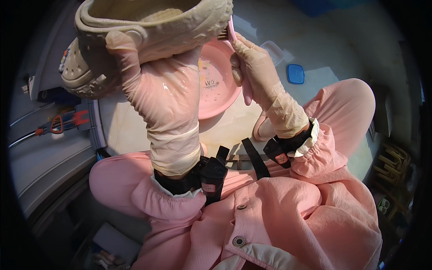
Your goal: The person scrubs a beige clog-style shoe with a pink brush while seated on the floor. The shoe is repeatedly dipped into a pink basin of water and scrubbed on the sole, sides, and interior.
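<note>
A wet beige foam clog (175, 38) is raised over the floor in my gloved left hand (165, 87). That palm is under the clog and the thumb lies against its side near the round strap rivet. Decorative charms (64, 59) sit on the perforated toe at the left. My gloved right hand (258, 65) grips a brush by its pink handle (247, 89). Its brown bristles (222, 34) are at the clog's right end; whether they touch it is hard to tell. Below, a pink basin (221, 103) stands on the floor, partly hidden by my left hand.
A blue lid (295, 74) and a clear plastic container (272, 52) lie right of the basin. A grey and red tool with a metal pole (64, 123) is at the left. My bent knees (351, 101) flank the work area. Metal racking (393, 163) stands far right.
</note>
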{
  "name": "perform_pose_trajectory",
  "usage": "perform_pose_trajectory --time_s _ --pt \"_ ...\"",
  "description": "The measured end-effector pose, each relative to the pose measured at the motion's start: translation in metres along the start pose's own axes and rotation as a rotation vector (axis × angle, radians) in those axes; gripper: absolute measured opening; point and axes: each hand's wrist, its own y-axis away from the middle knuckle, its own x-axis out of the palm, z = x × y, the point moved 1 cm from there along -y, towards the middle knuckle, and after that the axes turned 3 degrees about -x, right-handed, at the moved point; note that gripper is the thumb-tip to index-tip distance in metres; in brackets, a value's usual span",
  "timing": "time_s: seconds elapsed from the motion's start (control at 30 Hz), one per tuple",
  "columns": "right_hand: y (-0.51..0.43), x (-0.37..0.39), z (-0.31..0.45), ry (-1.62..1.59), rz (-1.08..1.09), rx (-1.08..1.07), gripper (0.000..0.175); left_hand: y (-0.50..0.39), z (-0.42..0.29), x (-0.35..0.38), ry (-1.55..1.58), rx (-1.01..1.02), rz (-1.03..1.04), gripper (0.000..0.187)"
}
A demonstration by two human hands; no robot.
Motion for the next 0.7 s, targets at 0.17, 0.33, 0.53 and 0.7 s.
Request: perform_pose_trajectory --time_s 0.17,0.33,0.53,0.7 --pt "0.004 0.003 0.01 -0.079 0.041 -0.012 0.033 -0.003 0.006 -0.013 0.025 -0.026 -0.011 0.064" --pt "0.01 0.009 0.016 0.03 0.033 -0.016 0.036 -0.011 0.022 -0.04 0.091 -0.027 -0.072 0.065" --pt "0.023 0.014 -0.009 0.19 0.083 -0.013 0.043 -0.018 0.037 -0.093 0.226 -0.102 -0.346 0.053" --pt "0.027 0.024 -0.044 0.598 -0.031 0.026 0.039 -0.011 0.052 -0.121 0.108 -0.054 -0.453 0.055"
